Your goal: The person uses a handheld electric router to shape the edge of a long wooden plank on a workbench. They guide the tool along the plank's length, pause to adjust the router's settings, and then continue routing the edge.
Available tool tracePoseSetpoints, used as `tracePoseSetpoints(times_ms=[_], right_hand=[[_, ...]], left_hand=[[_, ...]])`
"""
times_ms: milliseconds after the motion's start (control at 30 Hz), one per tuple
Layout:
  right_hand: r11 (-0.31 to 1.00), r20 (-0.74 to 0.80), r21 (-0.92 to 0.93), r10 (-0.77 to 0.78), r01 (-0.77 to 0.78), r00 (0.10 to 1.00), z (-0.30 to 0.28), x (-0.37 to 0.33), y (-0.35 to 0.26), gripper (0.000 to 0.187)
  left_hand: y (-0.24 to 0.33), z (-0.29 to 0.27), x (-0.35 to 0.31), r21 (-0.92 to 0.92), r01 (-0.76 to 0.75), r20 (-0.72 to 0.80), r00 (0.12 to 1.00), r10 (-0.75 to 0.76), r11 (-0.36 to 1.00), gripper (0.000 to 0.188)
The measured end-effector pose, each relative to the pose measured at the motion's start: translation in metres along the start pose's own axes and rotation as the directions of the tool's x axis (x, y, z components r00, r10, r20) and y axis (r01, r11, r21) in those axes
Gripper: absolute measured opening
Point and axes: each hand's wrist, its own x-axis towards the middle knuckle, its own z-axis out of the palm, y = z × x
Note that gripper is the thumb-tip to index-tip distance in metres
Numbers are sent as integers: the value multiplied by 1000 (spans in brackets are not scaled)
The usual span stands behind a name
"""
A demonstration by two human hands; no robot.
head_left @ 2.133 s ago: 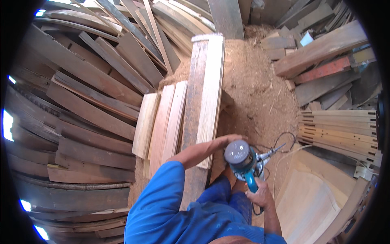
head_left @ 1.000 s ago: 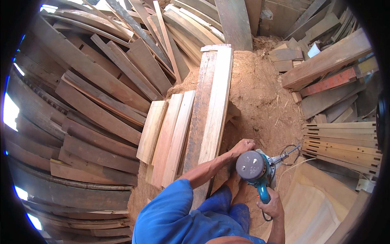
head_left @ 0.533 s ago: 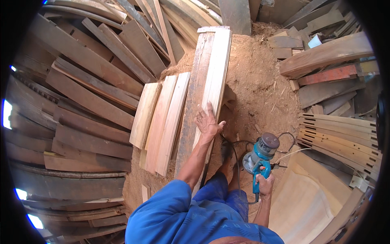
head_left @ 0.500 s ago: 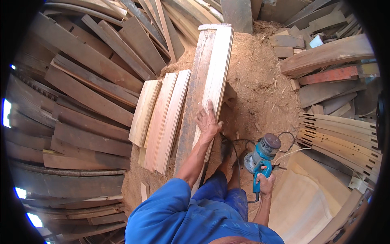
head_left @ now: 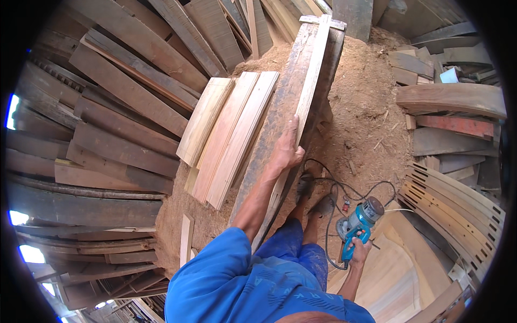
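Note:
A long pale wooden board (head_left: 314, 72) stands on its narrow edge along a worn, dark plank bench (head_left: 287, 91). My left hand (head_left: 286, 152) grips the board near its close end, index finger stretched along it and thumb on the right side. Off to the right, away from the bench, my right hand (head_left: 360, 250) is wrapped around the handle of a teal router (head_left: 358, 220) with a dark top. Its black cord (head_left: 329, 226) loops down beside my legs and across the floor. A short crosspiece (head_left: 323, 22) is fixed at the bench's far end.
Several pale boards (head_left: 229, 134) lie side by side left of the bench. Dark planks (head_left: 118, 145) are stacked along the left. Sawdust (head_left: 361, 97) covers the floor. Slotted wooden pieces (head_left: 449, 210) and a broad curved panel (head_left: 398, 264) are at the right, with a white cup (head_left: 449, 75) farther back.
The board has turned from lying flat to standing on edge, with my left hand still on it. The router stays in my right hand, slightly lower and farther right. The view has shifted left.

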Motion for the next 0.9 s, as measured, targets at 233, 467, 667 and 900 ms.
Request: tracePoseSetpoints(times_ms=[233, 467, 667, 900], right_hand=[[1000, 82, -6, 11, -10, 997, 20, 5, -5, 44], [1000, 110, -17, -23, 25, 994, 49, 4, -19, 41], [995, 156, -36, -86, 93, 984, 63, 8, -31, 37], [959, 197, -45, -265, 279, 944, 97, 15, -80, 36]], left_hand=[[-8, -1, 0, -64, 27, 37, 999, -24, 998, 100], [-79, -29, -45, 278, 77, 211, 968, -139, 957, 99], [-12, 16, -43, 434, 121, 88, 980, -176, 893, 109], [-30, 28, 0, 314, -35, -46, 998, 52, 949, 98]])
